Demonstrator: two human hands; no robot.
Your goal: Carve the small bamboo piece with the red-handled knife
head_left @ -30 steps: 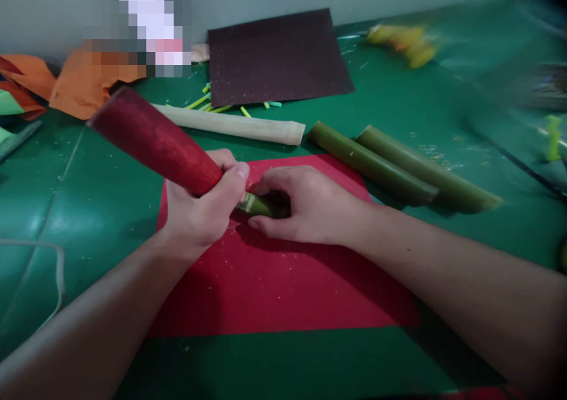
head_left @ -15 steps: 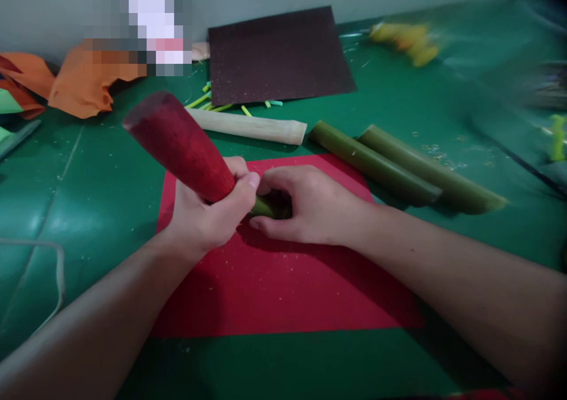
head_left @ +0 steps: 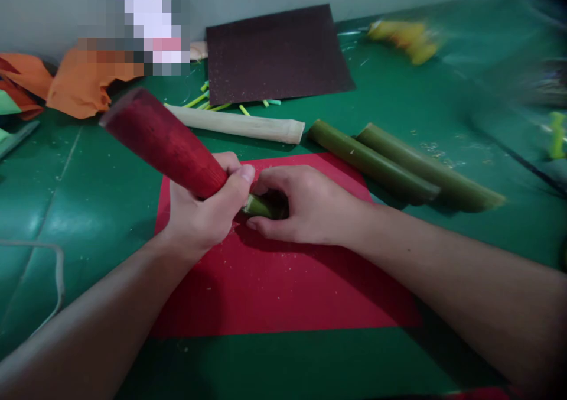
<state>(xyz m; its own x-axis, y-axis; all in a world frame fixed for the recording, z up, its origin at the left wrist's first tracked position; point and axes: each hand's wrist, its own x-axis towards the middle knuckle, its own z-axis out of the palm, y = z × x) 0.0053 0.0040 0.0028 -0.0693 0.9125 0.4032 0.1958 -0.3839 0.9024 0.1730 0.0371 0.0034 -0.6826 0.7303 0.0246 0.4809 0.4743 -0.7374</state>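
My left hand (head_left: 206,214) is wrapped round a thick red cylinder (head_left: 170,143) that tapers toward my fist. It leans up to the left, its upper end dark, its lower end hidden in my fingers. My right hand (head_left: 305,205) grips a short green bamboo piece (head_left: 264,207) from the right, thumb below and fingers above. The bamboo's pale left end shows beside my left thumb; whether the red cylinder touches it I cannot tell. Both hands are over a red sheet (head_left: 283,293), strewn with small pale crumbs.
Two green bamboo lengths (head_left: 372,162) lie right of the sheet. Behind my hands are a pale peeled stick (head_left: 239,125), a dark brown sheet (head_left: 277,57) and thin yellow-green strips (head_left: 197,100). Orange paper (head_left: 77,87) is at the back left. Yellow material (head_left: 405,39) lies back right.
My left hand has shifted slightly left, and the red cylinder leans further left. More of the green bamboo's pale end shows between my hands. My right hand keeps its grip.
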